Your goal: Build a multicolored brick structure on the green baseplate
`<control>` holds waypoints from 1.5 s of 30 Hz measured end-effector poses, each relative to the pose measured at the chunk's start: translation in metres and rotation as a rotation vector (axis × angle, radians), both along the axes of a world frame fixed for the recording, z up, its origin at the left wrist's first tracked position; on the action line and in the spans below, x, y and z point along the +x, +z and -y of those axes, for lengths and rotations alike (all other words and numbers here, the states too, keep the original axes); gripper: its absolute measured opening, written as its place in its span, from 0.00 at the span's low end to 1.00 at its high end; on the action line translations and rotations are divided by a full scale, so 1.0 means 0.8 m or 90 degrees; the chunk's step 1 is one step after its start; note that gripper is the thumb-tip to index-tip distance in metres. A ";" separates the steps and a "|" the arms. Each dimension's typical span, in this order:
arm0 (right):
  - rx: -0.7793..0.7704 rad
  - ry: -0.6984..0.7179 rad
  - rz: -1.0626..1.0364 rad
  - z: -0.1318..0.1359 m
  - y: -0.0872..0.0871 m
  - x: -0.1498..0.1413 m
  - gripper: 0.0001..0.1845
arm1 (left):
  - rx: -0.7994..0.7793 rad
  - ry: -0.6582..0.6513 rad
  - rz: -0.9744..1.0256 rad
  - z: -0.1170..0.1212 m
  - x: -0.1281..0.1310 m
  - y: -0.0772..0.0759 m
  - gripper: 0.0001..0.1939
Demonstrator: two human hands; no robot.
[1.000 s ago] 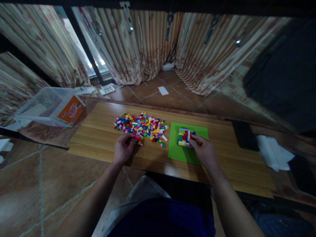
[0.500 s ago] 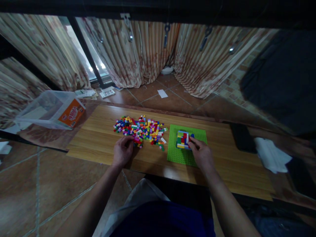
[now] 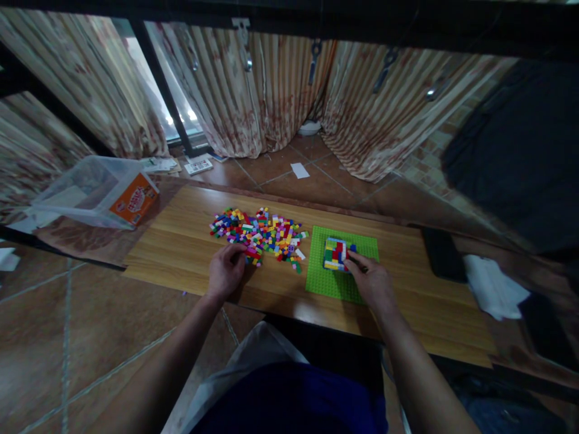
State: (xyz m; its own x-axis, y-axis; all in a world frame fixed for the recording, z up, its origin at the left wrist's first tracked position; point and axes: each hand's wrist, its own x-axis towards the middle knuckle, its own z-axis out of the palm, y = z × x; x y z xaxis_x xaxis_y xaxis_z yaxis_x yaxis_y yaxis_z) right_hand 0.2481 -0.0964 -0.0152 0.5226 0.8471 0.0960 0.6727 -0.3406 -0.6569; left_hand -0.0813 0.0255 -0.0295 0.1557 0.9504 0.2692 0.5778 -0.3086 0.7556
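A small block built from toy bricks [image 3: 335, 254], with yellow, red, green, blue and white showing on top, stands on a green studded baseplate [image 3: 329, 288]. My right hand [image 3: 373, 282] reaches in from the right, thumb and forefinger closed on the block's right edge. Its fingertips cover part of that edge. To the left lies a loose pile of many-coloured toy bricks [image 3: 266, 235]. At the pile's near left edge, my left hand [image 3: 226, 271] rests with fingers curled together by a pink brick; what they hold, if anything, is hidden.
The wooden board [image 3: 172, 241] carries pile and baseplate. A clear plastic bin [image 3: 97, 193] with an orange label stands beyond its left end. A black phone-like object [image 3: 443, 254] and white tissues [image 3: 494, 286] lie at the right. Curtains [image 3: 271, 102] hang behind.
The view has shifted slightly. Both hands stay in nearly the same places, the right at the brick block and the left at the pile's edge.
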 end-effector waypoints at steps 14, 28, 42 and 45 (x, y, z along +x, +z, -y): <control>0.014 0.018 0.031 0.009 -0.006 -0.001 0.30 | 0.014 -0.005 0.013 0.002 0.001 0.005 0.08; 0.171 0.116 0.043 0.013 0.018 -0.116 0.17 | 0.026 -0.019 0.003 0.003 0.001 0.001 0.08; 0.075 0.122 0.128 -0.029 0.005 -0.139 0.18 | 0.029 -0.024 0.012 0.006 0.002 0.002 0.08; 0.057 0.138 0.143 -0.046 0.012 -0.137 0.18 | 0.030 -0.026 0.014 0.005 0.001 0.001 0.08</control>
State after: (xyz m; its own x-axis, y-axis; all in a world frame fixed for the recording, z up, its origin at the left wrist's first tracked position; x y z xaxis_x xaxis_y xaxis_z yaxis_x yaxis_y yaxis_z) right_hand 0.1386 -0.0597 -0.0058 0.2888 0.9194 0.2671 0.8547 -0.1219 -0.5046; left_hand -0.0803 0.0216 -0.0287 0.1877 0.9297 0.3168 0.5472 -0.3669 0.7523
